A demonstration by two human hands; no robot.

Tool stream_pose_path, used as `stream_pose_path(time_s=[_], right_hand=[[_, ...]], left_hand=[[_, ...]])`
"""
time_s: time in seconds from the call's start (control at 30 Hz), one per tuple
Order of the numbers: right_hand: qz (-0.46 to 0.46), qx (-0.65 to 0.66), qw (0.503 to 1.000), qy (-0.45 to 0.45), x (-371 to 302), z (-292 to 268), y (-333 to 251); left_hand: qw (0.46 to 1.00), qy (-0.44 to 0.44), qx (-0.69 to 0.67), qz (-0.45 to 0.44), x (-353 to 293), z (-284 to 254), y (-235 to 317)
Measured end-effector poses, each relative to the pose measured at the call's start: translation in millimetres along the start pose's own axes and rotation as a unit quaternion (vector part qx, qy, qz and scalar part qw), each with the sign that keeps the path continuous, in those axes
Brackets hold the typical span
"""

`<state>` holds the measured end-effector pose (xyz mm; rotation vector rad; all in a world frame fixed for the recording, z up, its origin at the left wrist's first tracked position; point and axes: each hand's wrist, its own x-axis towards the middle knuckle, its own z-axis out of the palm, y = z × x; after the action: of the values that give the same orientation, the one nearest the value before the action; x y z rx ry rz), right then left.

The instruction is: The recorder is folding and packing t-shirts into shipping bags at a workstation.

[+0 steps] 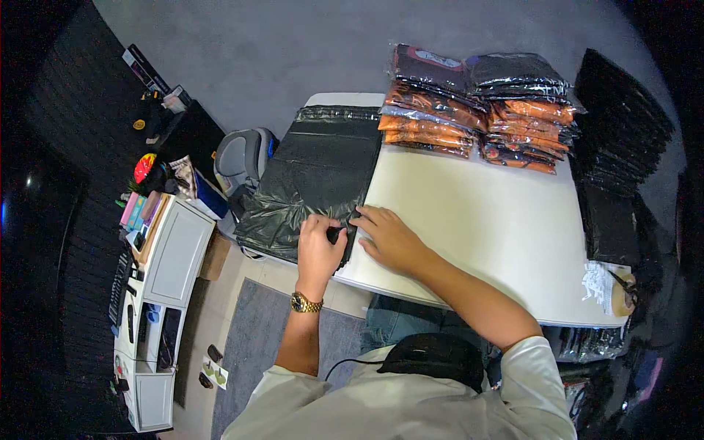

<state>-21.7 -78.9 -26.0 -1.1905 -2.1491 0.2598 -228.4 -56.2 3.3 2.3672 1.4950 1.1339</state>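
Note:
A pile of black plastic mailing bags [315, 165] lies on the left part of the white table [469, 213], its near end creased and shiny. My left hand [319, 246], with a gold watch at the wrist, is closed on the near right corner of the top bag, pinching a fold of the plastic. Beside it, my right hand [392, 238] rests at the pile's right edge. Its fingers are stretched out and slightly apart, with the fingertips touching the bag's edge.
Two stacks of clear-wrapped folded garments, one left [433, 110] and one right [528, 110], stand at the table's far side. Black bags [623, 132] are piled at the right. White paper slips [598, 286] and scissors [628, 290] lie at the near right corner. A white cabinet [176, 242] stands left.

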Motion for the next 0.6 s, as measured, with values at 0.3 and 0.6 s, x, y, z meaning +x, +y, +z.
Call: stream_pose_path(time_s=[0.3,0.6], right_hand=[[0.000,-0.007,0.999,-0.054,-5,-3,-9],[-0.015,0.002,0.999,-0.048,-5,0,-5]], left_hand=[[1.000,-0.020,0.024,-0.006,-2,-8,16],[1.000,-0.014,0.024,-0.001,-2,-7,3]])
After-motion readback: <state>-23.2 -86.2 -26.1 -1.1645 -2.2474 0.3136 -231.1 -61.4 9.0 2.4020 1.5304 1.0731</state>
